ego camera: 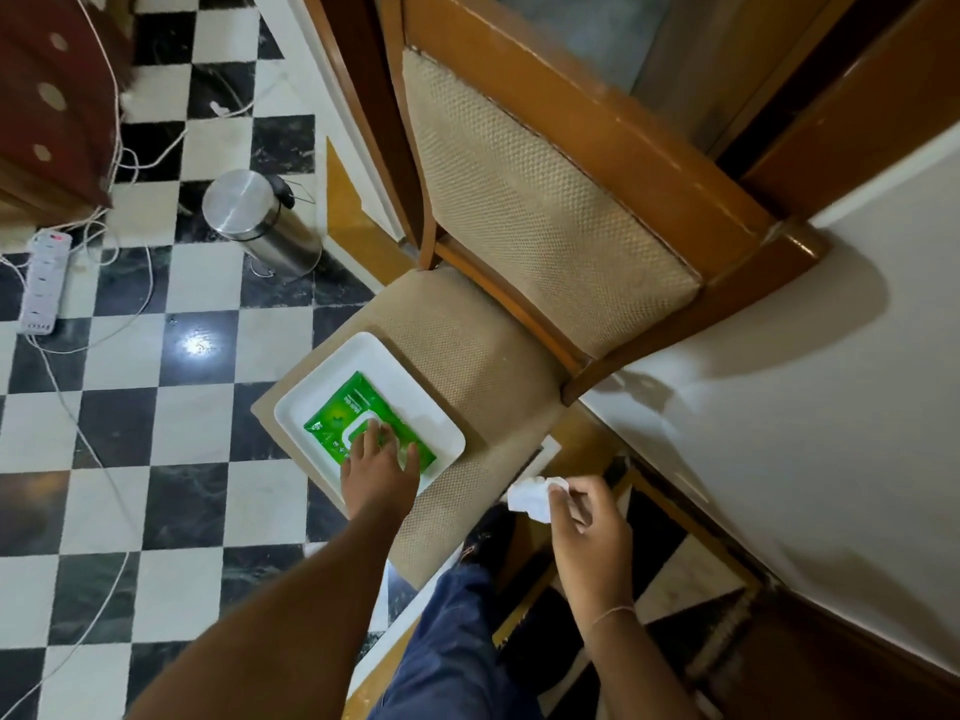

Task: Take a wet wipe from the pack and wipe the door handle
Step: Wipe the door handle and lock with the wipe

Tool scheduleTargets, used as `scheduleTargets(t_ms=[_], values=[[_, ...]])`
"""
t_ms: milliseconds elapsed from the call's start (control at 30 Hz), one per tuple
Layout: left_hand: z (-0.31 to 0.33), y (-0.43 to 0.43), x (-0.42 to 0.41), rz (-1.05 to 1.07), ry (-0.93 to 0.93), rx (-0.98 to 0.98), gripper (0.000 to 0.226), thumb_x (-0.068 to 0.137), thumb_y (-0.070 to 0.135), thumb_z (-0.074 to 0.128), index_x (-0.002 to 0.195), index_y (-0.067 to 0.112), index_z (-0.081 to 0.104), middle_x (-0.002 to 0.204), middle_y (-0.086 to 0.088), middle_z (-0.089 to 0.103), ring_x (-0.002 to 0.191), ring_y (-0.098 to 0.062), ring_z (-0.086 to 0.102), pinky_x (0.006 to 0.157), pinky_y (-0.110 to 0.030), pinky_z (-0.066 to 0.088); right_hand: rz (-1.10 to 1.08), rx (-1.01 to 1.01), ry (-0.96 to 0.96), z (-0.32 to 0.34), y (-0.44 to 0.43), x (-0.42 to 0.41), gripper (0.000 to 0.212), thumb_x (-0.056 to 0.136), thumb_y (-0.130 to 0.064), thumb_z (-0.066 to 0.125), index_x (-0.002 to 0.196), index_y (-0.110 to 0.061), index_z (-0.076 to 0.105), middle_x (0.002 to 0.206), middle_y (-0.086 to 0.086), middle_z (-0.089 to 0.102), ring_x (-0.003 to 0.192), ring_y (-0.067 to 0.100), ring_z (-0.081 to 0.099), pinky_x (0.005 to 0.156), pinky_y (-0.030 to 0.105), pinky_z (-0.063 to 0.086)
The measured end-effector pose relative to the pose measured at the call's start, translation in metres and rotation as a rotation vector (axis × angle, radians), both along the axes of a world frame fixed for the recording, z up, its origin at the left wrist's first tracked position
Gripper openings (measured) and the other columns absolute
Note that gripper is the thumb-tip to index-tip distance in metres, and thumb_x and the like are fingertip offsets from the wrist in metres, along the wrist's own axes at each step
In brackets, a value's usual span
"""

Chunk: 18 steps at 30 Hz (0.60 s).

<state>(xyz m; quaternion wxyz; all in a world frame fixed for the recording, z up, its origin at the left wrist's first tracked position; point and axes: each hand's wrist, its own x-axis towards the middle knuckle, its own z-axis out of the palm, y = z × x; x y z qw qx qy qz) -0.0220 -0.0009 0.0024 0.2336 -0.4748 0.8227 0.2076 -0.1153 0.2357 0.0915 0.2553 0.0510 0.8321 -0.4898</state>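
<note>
A green pack of wet wipes [347, 410] lies flat in a white tray [415, 387] on the seat of a wooden chair. My left hand [379, 472] rests on the pack's lid flap, fingers spread and pressing down. My right hand [587, 517] hovers to the right of the tray, pinching a crumpled white wet wipe [530, 498] between thumb and fingers. No door handle shows in this view.
The chair [545, 241] has a beige padded seat and back and stands against a white wall [805, 381]. A steel pedal bin [260, 220] stands on the checkered floor at left, near a power strip [44, 280] with several loose cables. My leg in blue trousers [457, 652] is below.
</note>
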Motion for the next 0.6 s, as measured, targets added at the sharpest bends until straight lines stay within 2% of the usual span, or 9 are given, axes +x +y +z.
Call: scheduleTargets(t_ms=[100, 200, 267, 333, 433, 467, 533, 600], values=[[-0.002, 0.002, 0.004, -0.050, -0.067, 0.036, 0.074, 0.113, 0.058, 0.031, 0.173, 0.017, 0.023, 0.184, -0.004, 0.004, 0.170, -0.028, 0.006, 0.137, -0.049, 0.011, -0.009, 0.056, 0.002, 0.003, 0.023, 0.001, 0.003, 0.101, -0.024, 0.069, 0.104, -0.023, 0.069, 0.102, -0.012, 0.074, 0.097, 0.006, 0.074, 0.084, 0.031, 0.066], [0.016, 0.008, 0.002, -0.078, -0.083, 0.046, 0.078, 0.113, 0.060, 0.027, 0.175, 0.015, 0.013, 0.184, -0.006, -0.003, 0.171, -0.028, 0.001, 0.138, -0.050, 0.006, -0.117, 0.093, -0.005, 0.024, 0.054, -0.004, 0.006, 0.100, -0.027, 0.070, 0.105, -0.029, 0.069, 0.112, -0.006, 0.075, 0.104, 0.010, 0.073, 0.073, 0.015, 0.063], [0.037, 0.024, 0.000, -0.133, -0.036, -0.005, 0.074, 0.114, 0.056, 0.026, 0.174, 0.015, 0.015, 0.184, -0.007, 0.001, 0.171, -0.029, 0.005, 0.138, -0.049, 0.008, -0.171, 0.108, 0.013, 0.043, 0.074, -0.007, 0.011, 0.099, -0.027, 0.072, 0.101, -0.038, 0.068, 0.109, -0.012, 0.075, 0.102, 0.006, 0.073, 0.067, 0.008, 0.058], [0.066, 0.053, -0.009, -0.258, 0.068, 0.004, 0.067, 0.115, 0.049, 0.031, 0.173, 0.018, 0.022, 0.183, -0.008, 0.011, 0.169, -0.030, 0.014, 0.137, -0.046, 0.012, -0.221, 0.111, 0.050, 0.071, 0.097, -0.013, 0.019, 0.098, -0.026, 0.072, 0.094, -0.043, 0.067, 0.096, -0.021, 0.076, 0.094, -0.002, 0.073, 0.066, 0.007, 0.057], [0.115, 0.112, -0.032, -0.489, 0.257, 0.156, 0.060, 0.114, 0.040, 0.040, 0.171, 0.021, 0.031, 0.179, -0.009, 0.028, 0.164, -0.031, 0.030, 0.133, -0.042, 0.026, -0.266, 0.109, 0.089, 0.109, 0.128, -0.020, 0.026, 0.098, -0.018, 0.074, 0.089, -0.043, 0.069, 0.095, -0.036, 0.072, 0.092, -0.015, 0.068, 0.068, 0.003, 0.054], [0.136, 0.138, -0.046, -0.609, 0.334, 0.213, 0.060, 0.113, 0.038, 0.042, 0.170, 0.021, 0.033, 0.177, -0.008, 0.032, 0.162, -0.030, 0.035, 0.131, -0.041, 0.030, -0.300, 0.105, 0.108, 0.128, 0.142, -0.022, 0.028, 0.098, -0.017, 0.074, 0.089, -0.044, 0.070, 0.094, -0.036, 0.073, 0.092, -0.016, 0.068, 0.068, 0.003, 0.053], [0.180, 0.191, -0.069, -0.813, 0.451, 0.304, 0.061, 0.111, 0.041, 0.040, 0.170, 0.027, 0.032, 0.177, -0.001, 0.032, 0.162, -0.022, 0.035, 0.130, -0.035, 0.031, -0.393, 0.108, 0.146, 0.161, 0.171, -0.021, 0.031, 0.097, -0.017, 0.075, 0.090, -0.047, 0.073, 0.095, -0.024, 0.079, 0.089, -0.008, 0.073, 0.072, 0.008, 0.055], [0.220, 0.239, -0.093, -0.924, 0.569, 0.382, 0.063, 0.109, 0.047, 0.037, 0.170, 0.034, 0.030, 0.178, 0.008, 0.030, 0.161, -0.014, 0.033, 0.131, -0.031, 0.030, -0.471, 0.114, 0.231, 0.190, 0.197, -0.020, 0.031, 0.097, -0.014, 0.075, 0.094, -0.044, 0.078, 0.098, -0.017, 0.082, 0.091, -0.001, 0.076, 0.077, 0.013, 0.058]])
